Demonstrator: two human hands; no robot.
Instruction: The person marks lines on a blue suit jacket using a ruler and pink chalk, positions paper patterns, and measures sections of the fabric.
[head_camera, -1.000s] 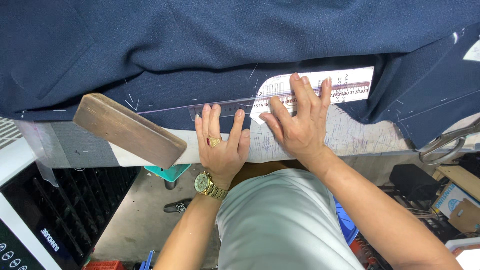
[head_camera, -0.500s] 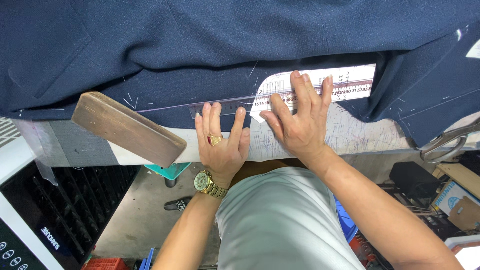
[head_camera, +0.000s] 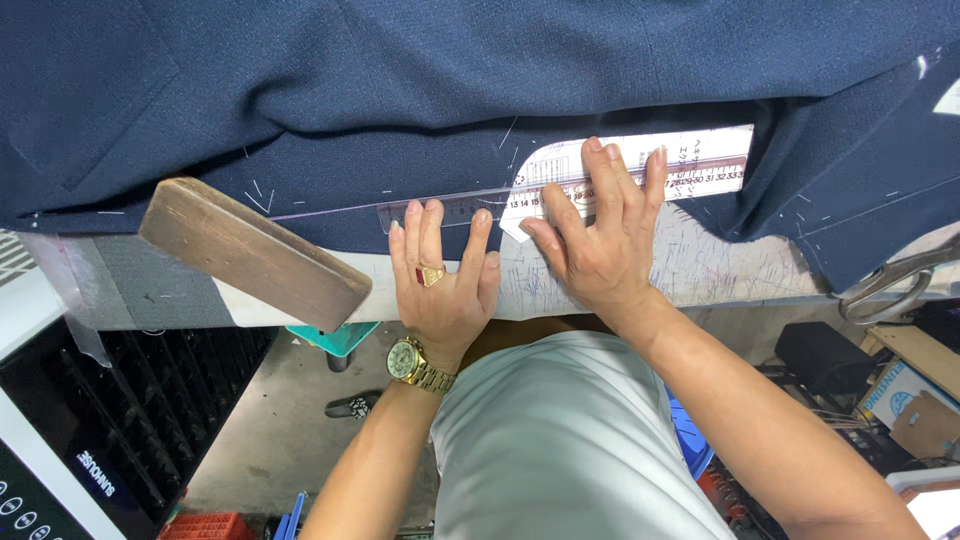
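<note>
Navy cloth (head_camera: 480, 90) is lying over the table's front edge; left hand (head_camera: 440, 275) and right hand (head_camera: 600, 235), both flat and grasping nothing, are pressing a clear ruler (head_camera: 560, 180) along chalk marks, cloth uncut; wooden block (head_camera: 255, 250) sitting left.

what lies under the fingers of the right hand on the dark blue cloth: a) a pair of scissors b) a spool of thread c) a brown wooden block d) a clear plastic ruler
d: the right hand presses its spread fingers flat on the clear plastic ruler that lies along the edge of the dark blue cloth, while the brown wooden block sits apart, left of the left hand.
</note>
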